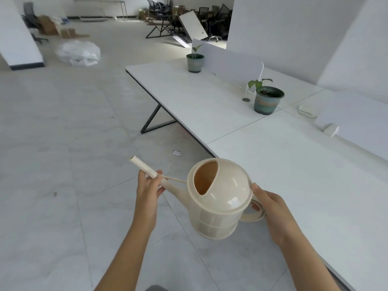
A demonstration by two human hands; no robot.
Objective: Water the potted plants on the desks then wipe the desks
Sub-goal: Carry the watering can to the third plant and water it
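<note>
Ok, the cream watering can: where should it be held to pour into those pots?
Probably by the loop handle at the back of the watering can, coming from behind, opposite the spout. The right hand already grips there. The left hand steadies the long thin spout, which suits guiding, not carrying. The nearer pot stands ahead on the desk.

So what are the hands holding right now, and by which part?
Both hold the watering can: the right hand grips its handle, and the left hand holds the spout.
</note>
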